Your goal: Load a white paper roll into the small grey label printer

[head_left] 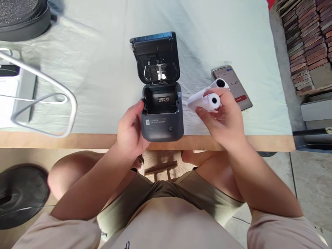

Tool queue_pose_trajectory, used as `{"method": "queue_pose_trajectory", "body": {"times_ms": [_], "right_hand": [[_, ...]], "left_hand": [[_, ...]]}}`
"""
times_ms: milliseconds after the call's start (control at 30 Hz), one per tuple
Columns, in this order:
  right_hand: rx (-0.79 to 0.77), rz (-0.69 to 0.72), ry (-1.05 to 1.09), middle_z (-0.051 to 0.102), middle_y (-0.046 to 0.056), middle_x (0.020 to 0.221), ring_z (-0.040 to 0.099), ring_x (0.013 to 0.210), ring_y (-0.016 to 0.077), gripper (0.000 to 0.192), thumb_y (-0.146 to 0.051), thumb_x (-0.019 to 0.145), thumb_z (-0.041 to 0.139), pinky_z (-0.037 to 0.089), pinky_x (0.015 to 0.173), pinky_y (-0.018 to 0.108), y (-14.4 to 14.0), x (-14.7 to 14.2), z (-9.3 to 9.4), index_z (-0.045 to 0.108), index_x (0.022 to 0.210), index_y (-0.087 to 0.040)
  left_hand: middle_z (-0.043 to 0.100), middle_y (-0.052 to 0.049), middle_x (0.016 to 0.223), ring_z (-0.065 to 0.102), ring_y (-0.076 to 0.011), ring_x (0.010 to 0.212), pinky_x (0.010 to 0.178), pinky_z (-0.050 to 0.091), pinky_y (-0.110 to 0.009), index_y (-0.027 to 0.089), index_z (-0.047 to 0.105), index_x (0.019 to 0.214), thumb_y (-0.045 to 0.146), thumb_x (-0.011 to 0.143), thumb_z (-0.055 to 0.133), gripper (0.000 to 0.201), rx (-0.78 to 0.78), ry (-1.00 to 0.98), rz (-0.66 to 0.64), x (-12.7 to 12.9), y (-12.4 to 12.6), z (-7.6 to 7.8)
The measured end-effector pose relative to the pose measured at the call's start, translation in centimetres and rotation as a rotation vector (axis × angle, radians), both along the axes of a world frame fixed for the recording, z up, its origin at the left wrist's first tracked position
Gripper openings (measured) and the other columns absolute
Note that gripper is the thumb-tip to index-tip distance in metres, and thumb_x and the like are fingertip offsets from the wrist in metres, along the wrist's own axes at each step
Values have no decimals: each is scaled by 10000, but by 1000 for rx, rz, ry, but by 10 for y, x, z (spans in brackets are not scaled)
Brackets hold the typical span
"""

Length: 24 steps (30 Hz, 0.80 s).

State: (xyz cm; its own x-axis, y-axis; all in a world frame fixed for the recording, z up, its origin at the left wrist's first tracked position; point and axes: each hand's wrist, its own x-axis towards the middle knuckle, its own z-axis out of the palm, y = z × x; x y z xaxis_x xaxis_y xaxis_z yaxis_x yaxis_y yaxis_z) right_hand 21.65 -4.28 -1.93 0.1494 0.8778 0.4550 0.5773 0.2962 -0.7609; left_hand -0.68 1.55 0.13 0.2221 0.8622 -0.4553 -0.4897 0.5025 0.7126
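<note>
My left hand is wrapped round the left side of a dark portable label printer, thumb at the edge of its paper bay. The printer's lid is swung up, and no roll sits in the bay. To the right, my right hand pinches a white paper roll between thumb and fingers, its dark core end turned toward me. Against it lies a second white paper roll, partly behind my fingers; I cannot tell whether it is gripped too.
Just beyond my right hand lies a phone with digits on its screen. A white tubular frame and a pale device stand at the left. At the upper left is a round black case. The table's wooden edge runs before me.
</note>
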Motion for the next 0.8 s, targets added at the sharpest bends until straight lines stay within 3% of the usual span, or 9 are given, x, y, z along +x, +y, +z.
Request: {"method": "queue_pose_trajectory", "body": {"times_ms": [133, 233, 333, 467, 600, 700, 800], "right_hand": [[-30, -143, -304, 744, 30, 1050, 662, 804, 127, 385, -313, 946, 760, 478, 618, 229, -1, 1, -2, 631, 1302, -243], [-117, -139, -493, 763, 29, 992, 591, 694, 135, 368, -304, 953, 725, 417, 637, 273, -2, -1, -1, 668, 1309, -231], [4, -133, -482, 773, 67, 1148, 561, 703, 123, 344, -363, 1013, 664, 471, 676, 296, -1, 4, 3, 681, 1327, -223], [166, -376, -485, 695, 120, 1239, 640, 922, 174, 319, -406, 977, 685, 572, 793, 347, 10, 28, 3, 647, 1217, -199], [-153, -520, -585, 619, 155, 1358, 657, 1203, 291, 613, -477, 868, 804, 614, 999, 505, 29, 41, -10, 612, 1380, -200], [-347, -547, -658, 637, 125, 1345, 662, 1223, 298, 617, -343, 879, 789, 585, 1078, 566, 40, 31, -13, 601, 1460, -251], [-387, -555, -686, 657, 106, 1323, 675, 1210, 291, 560, -239, 891, 714, 580, 1073, 562, 47, 19, -10, 617, 1442, -269]], "left_hand": [[738, -27, 827, 761, -230, 1055, 944, 662, -315, 202, 733, 944, 367, 955, 683, 173, -11, -1, 13, -1, -1, 0], [756, -34, 846, 769, -260, 1163, 1006, 663, -343, 198, 749, 948, 336, 963, 674, 157, 5, -18, 26, -2, -1, 0], [760, -19, 823, 792, -241, 1092, 986, 671, -330, 192, 763, 934, 318, 960, 690, 148, 24, -36, 21, -3, -1, -1], [764, -8, 787, 792, -217, 920, 922, 689, -336, 191, 773, 909, 339, 951, 707, 167, 17, -68, 33, -3, -1, -7], [804, -16, 830, 726, -159, 735, 919, 678, -325, 140, 799, 937, 317, 981, 678, 219, 48, -129, 107, 0, -2, -12], [821, -8, 823, 728, -152, 729, 965, 670, -316, 128, 819, 924, 290, 935, 756, 175, 58, -187, 76, 1, -3, -11], [828, -6, 813, 738, -151, 707, 784, 649, -271, 129, 832, 921, 308, 915, 783, 186, 63, -198, 42, 1, -4, -8]]}}
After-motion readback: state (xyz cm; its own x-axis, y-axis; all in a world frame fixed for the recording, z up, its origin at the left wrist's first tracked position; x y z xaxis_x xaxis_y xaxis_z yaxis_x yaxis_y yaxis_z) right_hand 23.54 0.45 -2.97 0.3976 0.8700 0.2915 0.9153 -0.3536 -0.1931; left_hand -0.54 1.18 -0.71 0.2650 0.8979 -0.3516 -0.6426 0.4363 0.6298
